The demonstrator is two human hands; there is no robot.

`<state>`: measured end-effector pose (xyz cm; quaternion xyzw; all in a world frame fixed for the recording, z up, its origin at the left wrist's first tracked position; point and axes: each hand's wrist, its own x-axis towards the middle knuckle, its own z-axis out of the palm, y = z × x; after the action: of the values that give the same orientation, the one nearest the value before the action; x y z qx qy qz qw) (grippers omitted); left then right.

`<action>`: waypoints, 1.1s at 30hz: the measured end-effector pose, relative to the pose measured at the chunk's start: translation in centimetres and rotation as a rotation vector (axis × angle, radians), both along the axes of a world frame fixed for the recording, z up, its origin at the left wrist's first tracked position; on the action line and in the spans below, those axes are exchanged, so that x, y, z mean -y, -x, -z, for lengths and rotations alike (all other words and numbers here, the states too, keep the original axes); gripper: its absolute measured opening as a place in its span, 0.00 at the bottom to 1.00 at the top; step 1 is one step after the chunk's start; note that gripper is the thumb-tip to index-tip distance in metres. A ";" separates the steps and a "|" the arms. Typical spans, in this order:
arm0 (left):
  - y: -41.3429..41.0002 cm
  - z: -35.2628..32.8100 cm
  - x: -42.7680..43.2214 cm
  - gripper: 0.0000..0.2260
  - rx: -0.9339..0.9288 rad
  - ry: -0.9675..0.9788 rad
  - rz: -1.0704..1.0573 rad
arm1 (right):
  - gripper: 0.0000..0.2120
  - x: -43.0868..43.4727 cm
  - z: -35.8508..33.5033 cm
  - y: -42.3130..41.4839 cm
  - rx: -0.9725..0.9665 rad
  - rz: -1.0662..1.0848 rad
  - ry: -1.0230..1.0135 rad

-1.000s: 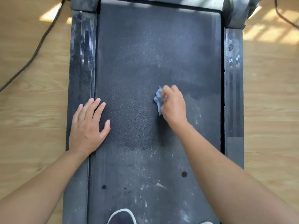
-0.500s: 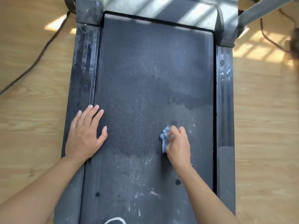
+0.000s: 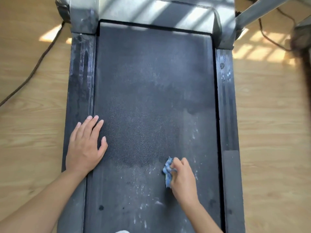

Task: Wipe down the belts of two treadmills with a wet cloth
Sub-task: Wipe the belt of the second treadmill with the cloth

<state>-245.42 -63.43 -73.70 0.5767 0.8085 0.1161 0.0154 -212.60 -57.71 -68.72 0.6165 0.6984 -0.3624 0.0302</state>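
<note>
Under our right hand (image 3: 183,179), toward the right edge of the belt (image 3: 151,73), sits the bunched blue cloth (image 3: 168,173), fingers curled round it and pressing it down. Our left hand (image 3: 85,148) lies flat, fingers straight, bracing across the left side rail (image 3: 80,81) and the belt edge. Looks like mid-wipe: dark damp patch (image 3: 143,132) ahead of the right hand, white specks (image 3: 143,187) just inboard of it and nearer us. Next stroke likely sweeps through those specks toward the left hand, firm pressure. Second treadmill not in view.

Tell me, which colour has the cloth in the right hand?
Blue. The cloth, bunched in the right hand, shows best in the head view, the only one.
</note>
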 end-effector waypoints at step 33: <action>-0.2 0.2 0.3 0.23 0.039 -0.018 0.013 | 0.09 -17.1 0.5 -0.8 0.020 0.042 -0.172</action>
<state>-245.26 -63.76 -73.88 0.5798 0.8031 0.1346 0.0266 -211.83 -40.59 -69.26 0.6348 0.7134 -0.2957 -0.0235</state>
